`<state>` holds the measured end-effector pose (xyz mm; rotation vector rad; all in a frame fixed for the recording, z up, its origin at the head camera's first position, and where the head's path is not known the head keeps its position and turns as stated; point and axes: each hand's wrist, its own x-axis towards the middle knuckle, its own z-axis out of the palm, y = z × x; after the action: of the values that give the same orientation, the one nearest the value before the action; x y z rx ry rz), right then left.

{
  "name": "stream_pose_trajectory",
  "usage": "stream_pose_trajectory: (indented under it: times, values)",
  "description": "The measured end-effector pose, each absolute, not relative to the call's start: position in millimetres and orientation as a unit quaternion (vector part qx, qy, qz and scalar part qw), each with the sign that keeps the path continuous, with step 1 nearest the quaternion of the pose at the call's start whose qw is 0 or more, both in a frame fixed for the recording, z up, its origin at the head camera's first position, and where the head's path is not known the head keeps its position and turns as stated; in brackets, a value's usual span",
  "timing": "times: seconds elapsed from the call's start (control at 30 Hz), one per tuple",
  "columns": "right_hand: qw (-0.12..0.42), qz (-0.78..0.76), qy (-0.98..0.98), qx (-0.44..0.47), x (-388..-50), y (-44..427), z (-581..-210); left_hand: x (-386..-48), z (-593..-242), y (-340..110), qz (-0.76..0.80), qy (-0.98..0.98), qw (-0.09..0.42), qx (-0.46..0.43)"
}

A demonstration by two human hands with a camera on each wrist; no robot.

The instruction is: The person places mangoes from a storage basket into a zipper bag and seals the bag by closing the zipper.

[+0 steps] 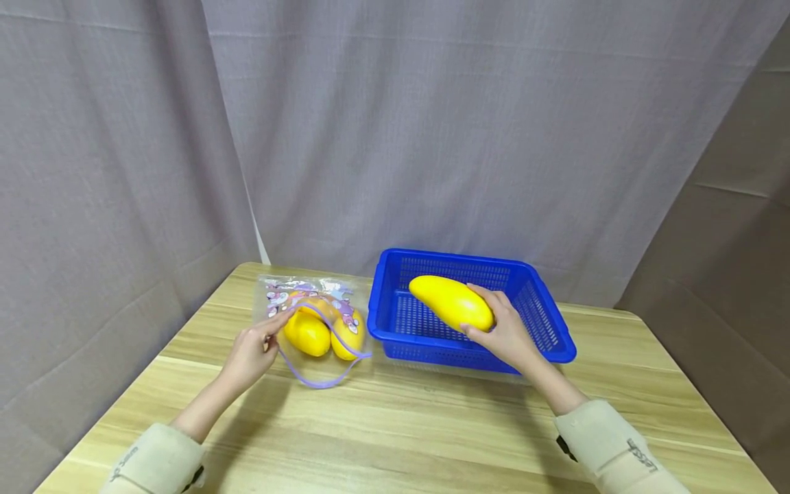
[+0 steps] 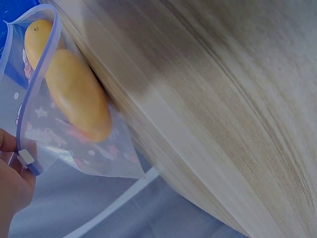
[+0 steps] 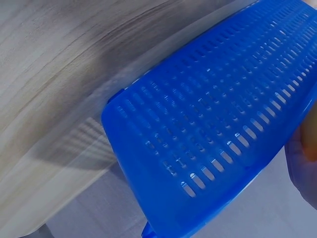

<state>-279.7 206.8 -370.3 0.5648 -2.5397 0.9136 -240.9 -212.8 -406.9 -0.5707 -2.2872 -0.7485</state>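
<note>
A big yellow mango (image 1: 453,303) is held in my right hand (image 1: 507,334), over the blue plastic basket (image 1: 444,341). At the right edge of the right wrist view only a sliver of the mango (image 3: 310,131) and part of the hand show. My left hand (image 1: 249,353) pinches the mouth of a clear zip bag (image 1: 327,383) by its purple edge, close to the white slider (image 2: 26,157). The bag's mouth gapes open. Several yellow mangoes (image 1: 308,335) lie inside it, partly covered by the bag's printed pattern.
Bag and basket stand side by side on a wooden table (image 1: 345,439), the basket to the right. Grey curtains (image 1: 432,137) hang behind the table and on the left, and a brownish cloth (image 1: 716,329) hangs at the right.
</note>
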Motion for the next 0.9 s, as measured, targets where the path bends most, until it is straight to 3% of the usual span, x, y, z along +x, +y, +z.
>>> stream_pose_trajectory:
  times: [0.9]
  values:
    - [0.211,0.319,-0.891,0.246,-263.7,203.3,-359.7,-240.9,-406.0,-212.0,-0.281,-0.871,0.337,-0.223]
